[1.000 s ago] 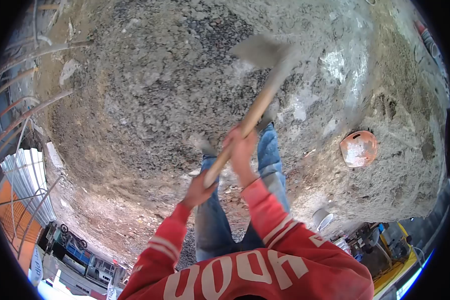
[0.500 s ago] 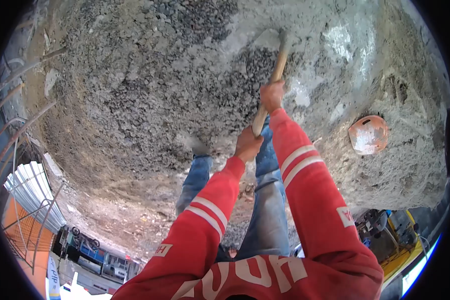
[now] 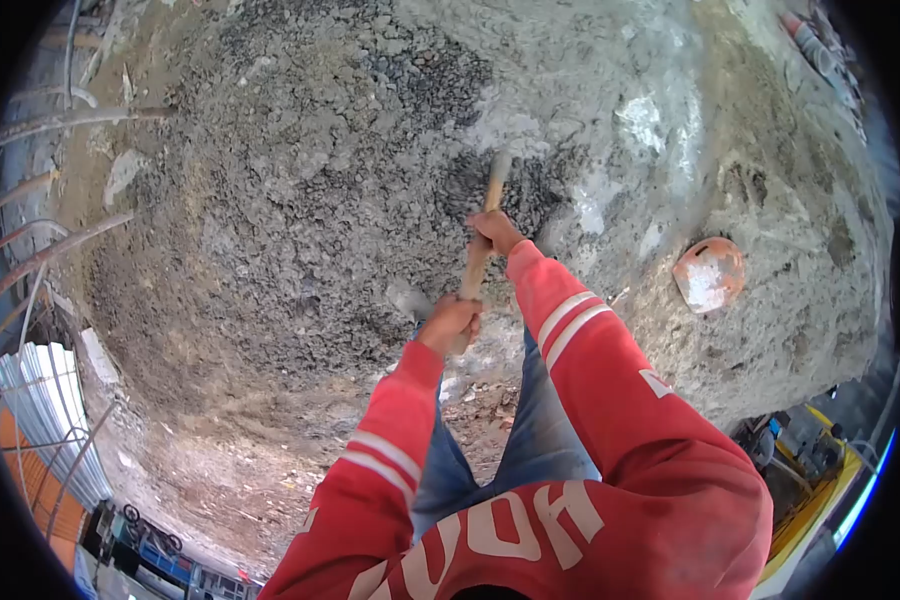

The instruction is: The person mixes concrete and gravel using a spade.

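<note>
Both of my hands are closed round a long wooden handle [image 3: 476, 272]. My left hand [image 3: 450, 322] grips it near its lower end, close to my legs. Farther up the shaft, my right hand [image 3: 496, 232] holds it. The handle's far end reaches down into a dark, wet patch of the grey gravel mix [image 3: 310, 210], and the tool's head there is blurred or buried, so its shape cannot be made out. The two hands are a short way apart on the shaft.
An orange, cement-smeared piece [image 3: 710, 275] lies on the grey ground at the right. Bent rods [image 3: 80, 118] stick in from the left edge. Corrugated metal sheets [image 3: 55, 415] stand at the lower left, and yellow equipment [image 3: 820, 500] at the lower right.
The handle and both my hands have moved left, and the tool's far end now sits lower in the view, in the dark patch. The view has shifted slightly.
</note>
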Action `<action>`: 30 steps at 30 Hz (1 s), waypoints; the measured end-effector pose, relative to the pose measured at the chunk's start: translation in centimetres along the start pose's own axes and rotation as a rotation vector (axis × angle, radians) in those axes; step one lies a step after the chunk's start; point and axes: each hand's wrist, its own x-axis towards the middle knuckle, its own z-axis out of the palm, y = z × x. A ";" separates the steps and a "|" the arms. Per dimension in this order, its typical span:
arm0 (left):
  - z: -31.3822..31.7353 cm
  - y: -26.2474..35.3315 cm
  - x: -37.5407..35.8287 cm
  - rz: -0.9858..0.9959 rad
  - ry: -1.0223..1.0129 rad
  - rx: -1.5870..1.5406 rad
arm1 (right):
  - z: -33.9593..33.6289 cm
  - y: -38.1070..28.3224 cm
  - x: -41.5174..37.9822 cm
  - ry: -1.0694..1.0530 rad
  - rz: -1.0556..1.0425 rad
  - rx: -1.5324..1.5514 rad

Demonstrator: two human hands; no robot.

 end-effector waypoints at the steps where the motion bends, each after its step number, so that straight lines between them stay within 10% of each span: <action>1: -1.0 -0.3 -2.4 -0.003 -0.020 0.025 | 0.2 -0.8 -3.2 -0.141 0.052 0.265; 7: -5.2 -3.7 -23.5 0.018 0.293 0.353 | 10.2 2.6 -21.7 -0.026 -0.178 0.600; 11: -15.7 -12.3 -29.0 0.301 0.540 0.980 | 17.9 9.5 -27.7 -0.438 -0.002 0.696; 15: -15.4 -12.2 -29.1 0.140 0.635 1.106 | 15.5 9.4 -30.5 -0.443 0.137 1.022; 20: -2.0 -8.4 -12.7 0.484 0.538 0.962 | -0.8 4.1 -20.8 -0.082 -0.516 0.776; 25: 13.4 -3.5 10.0 0.728 0.276 0.680 | -16.0 -0.6 -5.4 0.335 -0.669 0.501; 30: 20.3 -3.0 21.7 0.574 0.349 0.757 | -22.7 2.3 9.7 0.728 -0.617 -0.073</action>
